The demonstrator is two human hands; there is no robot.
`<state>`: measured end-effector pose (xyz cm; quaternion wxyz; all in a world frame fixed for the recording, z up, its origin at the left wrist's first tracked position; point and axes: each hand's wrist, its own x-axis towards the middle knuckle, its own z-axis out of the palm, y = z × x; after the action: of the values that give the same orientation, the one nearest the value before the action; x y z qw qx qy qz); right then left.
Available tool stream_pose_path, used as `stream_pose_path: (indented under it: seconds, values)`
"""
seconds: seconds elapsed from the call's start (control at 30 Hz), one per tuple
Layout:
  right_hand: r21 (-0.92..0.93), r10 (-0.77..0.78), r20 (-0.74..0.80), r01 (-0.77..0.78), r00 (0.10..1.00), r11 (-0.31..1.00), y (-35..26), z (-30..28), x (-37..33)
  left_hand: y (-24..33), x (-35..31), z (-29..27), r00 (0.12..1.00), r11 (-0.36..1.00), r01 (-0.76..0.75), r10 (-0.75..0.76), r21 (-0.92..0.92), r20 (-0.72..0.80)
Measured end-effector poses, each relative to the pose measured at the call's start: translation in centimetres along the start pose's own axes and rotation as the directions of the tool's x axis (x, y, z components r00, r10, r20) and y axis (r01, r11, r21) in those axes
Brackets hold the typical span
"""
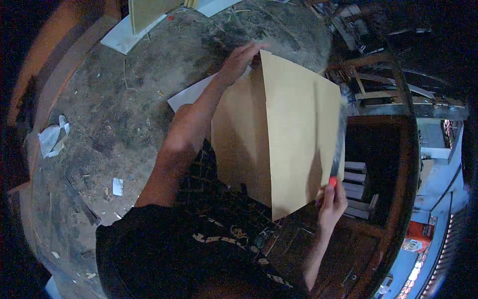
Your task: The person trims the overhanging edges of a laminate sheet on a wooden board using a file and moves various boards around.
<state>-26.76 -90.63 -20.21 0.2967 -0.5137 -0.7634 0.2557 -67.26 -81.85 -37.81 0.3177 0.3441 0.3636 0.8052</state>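
A tan boxy piece (298, 129) with smooth, board-like faces stands tilted in front of me. A sharp vertical edge divides its lit right face from its shaded left one. My left hand (242, 61) reaches over to the far top corner and holds it there, with the fingertips partly hidden behind the edge. Low on the right, my right hand (332, 200) is closed round the red handle of a long, narrow grey-bladed tool (338, 147). Its blade runs up along the right edge of the piece; motion blur hides whether it touches, and its exact kind.
A white panel (186, 94) lies behind my left arm. More boards (149, 20) stand at the far left. White plastic scrap (54, 137) and a small white piece (117, 187) lie on the dirty floor. Several pale wood strips (354, 189) sit at right, near dark wooden furniture (381, 132).
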Motion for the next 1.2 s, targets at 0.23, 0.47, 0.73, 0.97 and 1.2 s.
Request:
stream_pose_path:
  seconds: [0.23,0.47,0.73,0.97,1.2]
  values:
    - [-0.039,-0.074,0.388,0.096,0.919,0.995,-8.1,5.6,10.2,-0.8,0.6,0.8,0.990,0.972,0.103,-0.080,-0.210,0.112]
    - [-0.305,-0.041,0.562,0.254,0.826,0.918,-15.9,7.3,14.7,-2.9,0.9,0.0,0.992,0.963,0.128,-0.126,-0.236,0.023]
    - [-0.486,-0.066,0.679,0.516,0.731,0.706,-20.1,8.1,18.0,-3.9,3.3,0.6,0.989,0.862,0.036,-0.103,-0.506,-0.104]
    - [-0.502,-0.149,0.715,0.650,0.683,0.571,-22.1,8.6,17.8,-3.9,2.5,2.8,0.972,0.940,0.103,-0.165,-0.326,-0.169]
    - [-0.583,-0.112,0.688,0.639,0.717,0.502,-21.8,8.6,18.4,-4.7,3.3,2.7,0.949,0.990,-0.138,0.143,0.037,-0.281]
